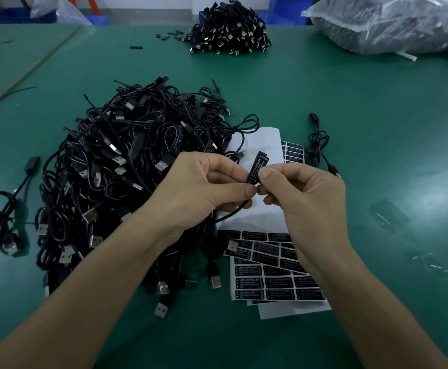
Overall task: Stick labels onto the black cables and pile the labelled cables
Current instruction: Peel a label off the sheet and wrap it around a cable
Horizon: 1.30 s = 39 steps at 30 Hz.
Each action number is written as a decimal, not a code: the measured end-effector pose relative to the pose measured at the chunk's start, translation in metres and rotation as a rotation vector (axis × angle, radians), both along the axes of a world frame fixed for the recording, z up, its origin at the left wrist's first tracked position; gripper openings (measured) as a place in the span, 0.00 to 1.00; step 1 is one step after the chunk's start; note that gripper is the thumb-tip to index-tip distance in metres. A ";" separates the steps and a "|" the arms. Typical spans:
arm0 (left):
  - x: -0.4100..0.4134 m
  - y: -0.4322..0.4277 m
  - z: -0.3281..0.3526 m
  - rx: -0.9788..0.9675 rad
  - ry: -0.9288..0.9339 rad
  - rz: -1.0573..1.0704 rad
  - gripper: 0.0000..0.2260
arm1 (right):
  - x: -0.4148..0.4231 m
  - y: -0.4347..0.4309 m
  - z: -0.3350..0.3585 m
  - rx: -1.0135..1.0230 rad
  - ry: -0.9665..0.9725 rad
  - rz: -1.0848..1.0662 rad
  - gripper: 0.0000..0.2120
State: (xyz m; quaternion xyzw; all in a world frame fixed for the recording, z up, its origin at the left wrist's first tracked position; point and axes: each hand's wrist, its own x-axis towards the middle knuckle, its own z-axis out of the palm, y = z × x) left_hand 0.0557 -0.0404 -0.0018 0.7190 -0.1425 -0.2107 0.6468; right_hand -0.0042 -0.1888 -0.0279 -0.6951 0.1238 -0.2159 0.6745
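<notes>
Green counter [377,102] fills the frame, with a clear plastic bag [390,22] at the upper right. At centre, two bare hands meet over a white backing sheet. The left hand [204,190] and right hand [305,198] each pinch, thumb against forefinger, the small controller block [256,167] of one black cable. A label reading "LED CONTROLLER" already lies along the block, and the cable's lead trails down under the left hand.

The step in hand looks like pressing the label flat. The next move would likely be rubbing its edges down and then laying this cable on a pile.

Counted:
- Two heaps of cables, a large heap [127,161] at centre left and a far heap [231,27] at top centre.
- Two single cables, a left loose cable [4,209] and a right loose cable [317,142].
- Several overlapping label sheets [276,278] at lower centre, too layered to count exactly.
</notes>
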 end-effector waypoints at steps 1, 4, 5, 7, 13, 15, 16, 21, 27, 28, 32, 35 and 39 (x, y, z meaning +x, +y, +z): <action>0.000 0.000 0.000 -0.001 0.001 0.000 0.06 | 0.000 0.000 0.000 -0.002 0.000 -0.001 0.05; 0.000 0.000 0.000 -0.004 0.008 -0.003 0.06 | 0.001 0.000 0.000 0.010 -0.008 0.001 0.05; 0.001 0.000 -0.001 -0.005 0.011 -0.004 0.06 | 0.001 0.000 0.000 0.013 -0.011 0.002 0.05; 0.001 0.001 -0.001 -0.004 0.011 -0.007 0.06 | 0.001 0.001 0.000 0.012 -0.015 0.000 0.05; 0.001 0.001 -0.001 0.009 -0.007 -0.018 0.08 | 0.001 0.000 -0.001 -0.016 -0.012 -0.014 0.05; 0.000 0.001 -0.001 0.011 -0.023 -0.041 0.09 | 0.001 0.001 -0.001 -0.033 -0.008 -0.022 0.06; 0.000 0.001 -0.001 0.012 -0.033 -0.048 0.09 | 0.001 0.001 -0.001 -0.039 -0.006 -0.026 0.06; 0.000 0.001 -0.001 0.016 -0.061 -0.050 0.10 | 0.001 0.000 0.000 -0.063 -0.003 -0.037 0.07; 0.000 0.002 -0.002 0.029 -0.083 -0.043 0.09 | 0.001 0.000 0.001 -0.090 -0.009 -0.025 0.08; 0.000 0.002 -0.002 0.030 -0.083 -0.039 0.09 | 0.001 0.000 0.001 -0.103 -0.008 -0.020 0.08; -0.001 0.001 -0.002 0.032 -0.097 -0.031 0.09 | 0.001 -0.001 0.002 -0.134 0.003 -0.009 0.08; -0.001 0.001 -0.001 0.029 -0.114 -0.030 0.10 | 0.001 0.000 0.002 -0.128 0.017 -0.015 0.07; -0.002 0.001 -0.001 0.030 -0.122 -0.029 0.11 | 0.001 0.000 0.001 -0.136 0.028 -0.028 0.07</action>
